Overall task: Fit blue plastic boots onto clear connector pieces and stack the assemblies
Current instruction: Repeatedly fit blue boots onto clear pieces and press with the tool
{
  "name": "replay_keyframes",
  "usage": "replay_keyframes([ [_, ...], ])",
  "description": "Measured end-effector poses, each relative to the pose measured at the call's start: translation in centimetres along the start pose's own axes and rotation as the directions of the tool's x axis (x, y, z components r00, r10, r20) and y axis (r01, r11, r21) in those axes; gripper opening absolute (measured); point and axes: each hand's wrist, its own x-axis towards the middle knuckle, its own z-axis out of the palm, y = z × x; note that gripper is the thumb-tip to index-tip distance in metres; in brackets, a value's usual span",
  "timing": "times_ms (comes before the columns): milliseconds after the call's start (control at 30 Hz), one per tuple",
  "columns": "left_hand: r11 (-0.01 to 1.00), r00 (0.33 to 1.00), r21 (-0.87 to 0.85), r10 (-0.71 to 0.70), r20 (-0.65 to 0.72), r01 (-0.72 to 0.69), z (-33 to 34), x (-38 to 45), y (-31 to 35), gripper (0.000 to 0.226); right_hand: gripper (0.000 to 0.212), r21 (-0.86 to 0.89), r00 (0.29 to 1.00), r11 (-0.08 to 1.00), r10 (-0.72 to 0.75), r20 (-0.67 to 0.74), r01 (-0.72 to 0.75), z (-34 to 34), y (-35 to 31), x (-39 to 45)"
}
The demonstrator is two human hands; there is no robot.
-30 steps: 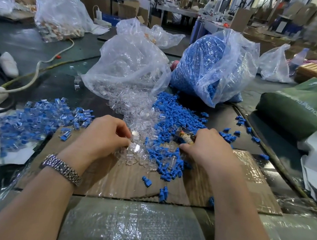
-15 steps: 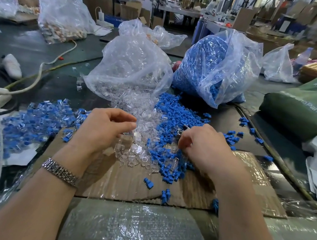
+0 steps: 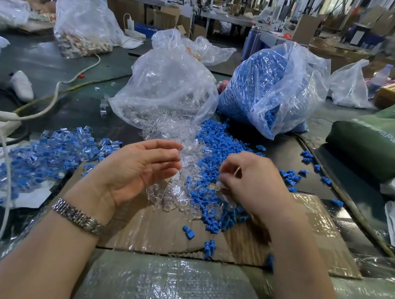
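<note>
My left hand [image 3: 138, 169] hovers above the cardboard sheet [image 3: 319, 230], palm turned inward, pinching a clear connector piece [image 3: 178, 150] at its fingertips. My right hand [image 3: 252, 181] is opposite it with fingers curled round something small and pale, mostly hidden. Between and below the hands lie a heap of clear connectors [image 3: 174, 199] and a heap of blue boots [image 3: 211, 209]. To the left is a pile of assemblies [image 3: 52, 155], blue boots fitted on clear pieces.
An open clear bag of connectors [image 3: 166, 95] and a bag of blue boots [image 3: 269, 88] stand behind the heaps. A green bag [image 3: 380, 148] lies at the right. A white cable [image 3: 55, 95] runs at the left. Bubble wrap [image 3: 172, 291] covers the near edge.
Both hands have lifted off the heaps and drawn toward each other. The left hand has turned palm inward with a clear piece at its fingertips.
</note>
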Motion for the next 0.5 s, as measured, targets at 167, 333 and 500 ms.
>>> replay_keyframes([
  [167, 0.998, 0.995, -0.036, -0.045, 0.083, 0.048, 0.8, 0.0, -0.4, 0.017, 0.001, 0.722, 0.991, 0.678, -0.091, -0.097, 0.133, -0.3, -1.6, -0.6],
  [333, 0.998, 0.993, -0.043, -0.047, 0.110, 0.052, 1.1, -0.2, -0.6, 0.018, 0.007, 0.735, 0.972, 0.637, -0.180, -0.150, 0.231, 0.2, -2.3, -0.5],
  [500, 0.998, 0.991, -0.047, -0.038, 0.126, 0.044, 1.1, -0.2, -0.6, 0.018, 0.005, 0.619, 0.969, 0.745, -0.198, -0.151, 0.249, 0.8, -2.3, -0.4],
])
